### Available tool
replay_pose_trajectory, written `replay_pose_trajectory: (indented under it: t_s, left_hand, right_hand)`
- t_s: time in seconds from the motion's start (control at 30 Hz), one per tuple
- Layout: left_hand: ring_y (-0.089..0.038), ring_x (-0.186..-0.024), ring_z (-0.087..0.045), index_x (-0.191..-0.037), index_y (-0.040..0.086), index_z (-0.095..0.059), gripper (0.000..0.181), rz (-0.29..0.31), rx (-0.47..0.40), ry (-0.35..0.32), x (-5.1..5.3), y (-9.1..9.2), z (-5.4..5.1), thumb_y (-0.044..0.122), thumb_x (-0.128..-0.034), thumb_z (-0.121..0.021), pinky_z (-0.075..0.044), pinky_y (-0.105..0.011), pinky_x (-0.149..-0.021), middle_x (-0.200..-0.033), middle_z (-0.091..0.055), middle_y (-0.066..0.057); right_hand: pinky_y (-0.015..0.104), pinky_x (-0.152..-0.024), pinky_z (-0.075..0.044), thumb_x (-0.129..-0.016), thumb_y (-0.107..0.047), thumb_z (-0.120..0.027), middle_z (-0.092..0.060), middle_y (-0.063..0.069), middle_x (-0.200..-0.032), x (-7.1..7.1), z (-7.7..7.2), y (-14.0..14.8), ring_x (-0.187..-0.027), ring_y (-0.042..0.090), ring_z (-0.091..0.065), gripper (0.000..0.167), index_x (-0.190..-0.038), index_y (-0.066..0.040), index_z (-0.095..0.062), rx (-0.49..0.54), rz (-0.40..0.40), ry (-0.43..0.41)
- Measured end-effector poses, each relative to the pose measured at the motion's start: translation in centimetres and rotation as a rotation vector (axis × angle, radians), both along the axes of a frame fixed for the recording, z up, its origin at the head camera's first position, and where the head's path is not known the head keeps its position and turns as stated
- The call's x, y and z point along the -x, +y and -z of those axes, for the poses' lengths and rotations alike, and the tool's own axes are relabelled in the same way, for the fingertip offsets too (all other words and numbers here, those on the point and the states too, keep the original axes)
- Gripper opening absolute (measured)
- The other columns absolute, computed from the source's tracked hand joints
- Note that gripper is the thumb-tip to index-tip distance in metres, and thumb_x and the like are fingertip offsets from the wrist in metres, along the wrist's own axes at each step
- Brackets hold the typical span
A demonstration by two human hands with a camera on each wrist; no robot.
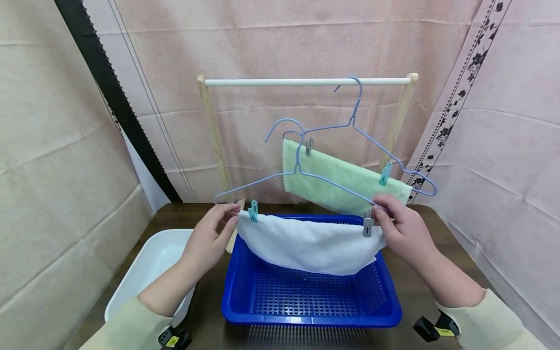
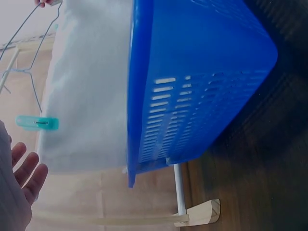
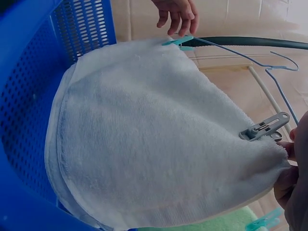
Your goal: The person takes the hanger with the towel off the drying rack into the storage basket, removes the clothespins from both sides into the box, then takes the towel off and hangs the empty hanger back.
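Observation:
A folded white towel (image 1: 306, 245) hangs from a blue wire hanger (image 1: 262, 181), fixed by a teal clothespin (image 1: 253, 211) at the left and a grey clothespin (image 1: 368, 224) at the right. My right hand (image 1: 404, 236) pinches the towel's right corner, beside the grey clothespin and the hanger's end. Close to the other end, my left hand (image 1: 214, 233) has loose, parted fingers (image 2: 34, 177); the left wrist view shows them apart from the towel and the teal clothespin. The hanger's hook stands free of any bar.
Behind, a rack with a white bar (image 1: 280, 82) bears a second blue hanger (image 1: 356, 104) with a green towel (image 1: 332, 175) clipped on. Under the white towel stands a blue plastic basket (image 1: 311, 320). A white tray (image 1: 153, 253) lies at the left on the dark table (image 1: 210, 311).

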State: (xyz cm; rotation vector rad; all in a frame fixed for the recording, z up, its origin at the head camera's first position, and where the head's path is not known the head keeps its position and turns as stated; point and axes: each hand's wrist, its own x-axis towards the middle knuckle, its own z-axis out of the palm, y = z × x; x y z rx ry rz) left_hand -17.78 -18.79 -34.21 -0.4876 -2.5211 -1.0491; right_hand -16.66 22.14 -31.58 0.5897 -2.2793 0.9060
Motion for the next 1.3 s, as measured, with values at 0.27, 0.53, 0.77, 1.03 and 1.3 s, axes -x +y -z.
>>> replay_pose_trajectory:
  t_s: [0.27, 0.53, 0.77, 1.03, 1.3]
  left_hand:
    - [-0.015, -0.101, -0.059, -0.134, 0.019, -0.058, 0.033, 0.012, 0.084, 0.051, 0.3, 0.7, 0.2, 0.032, -0.1031, -0.054, -0.056, -0.036, -0.080, -0.126, -0.059, 0.002]
    - [-0.013, -0.094, -0.060, -0.136, 0.018, -0.057, 0.036, 0.003, 0.150, 0.092, 0.5, 1.1, 0.1, 0.030, -0.1016, -0.057, -0.054, -0.033, -0.074, -0.122, -0.060, 0.001]
    - [-0.012, -0.089, -0.060, -0.139, 0.018, -0.055, 0.041, -0.001, 0.162, 0.073, 0.6, 1.4, 0.0, 0.028, -0.1002, -0.060, -0.055, -0.032, -0.072, -0.122, -0.061, -0.001]
    - [-0.017, -0.097, -0.060, -0.141, 0.016, -0.055, 0.046, -0.038, 0.267, 0.119, 1.1, 1.7, -0.2, 0.029, -0.0983, -0.062, -0.053, -0.040, -0.078, -0.129, -0.062, -0.004]
    - [-0.023, -0.103, -0.061, -0.139, 0.015, -0.058, 0.044, -0.014, 0.309, 0.128, 1.1, 1.7, -0.1, 0.025, -0.0971, -0.064, -0.045, -0.049, -0.098, -0.119, -0.068, -0.006]
  right_hand:
    - [0.008, -0.069, -0.048, -0.095, 0.003, -0.058, -0.067, 0.001, -0.085, 0.3, 0.7, 0.1, -0.078, 0.002, -0.059, 0.016, -0.109, -0.004, -0.064, 0.015, -0.028, 0.003]
    - [0.009, -0.068, -0.048, -0.096, 0.003, -0.059, -0.065, -0.001, -0.085, 0.4, 1.0, -0.1, -0.078, 0.003, -0.058, 0.017, -0.109, -0.006, -0.064, 0.011, -0.034, 0.008]
    - [0.010, -0.067, -0.048, -0.094, 0.005, -0.059, -0.064, -0.003, -0.085, 0.4, 1.4, -0.3, -0.077, 0.003, -0.057, 0.019, -0.108, -0.007, -0.064, 0.007, -0.050, 0.034]
    - [0.011, -0.065, -0.048, -0.093, 0.008, -0.060, -0.064, -0.003, -0.084, 0.5, 1.6, -0.4, -0.076, 0.003, -0.056, 0.020, -0.107, -0.006, -0.064, 0.021, -0.069, 0.054]
    - [0.011, -0.065, -0.047, -0.092, 0.009, -0.060, -0.063, -0.002, -0.083, 0.7, 1.8, -0.4, -0.075, 0.003, -0.056, 0.019, -0.106, -0.004, -0.064, 0.023, -0.070, 0.063]
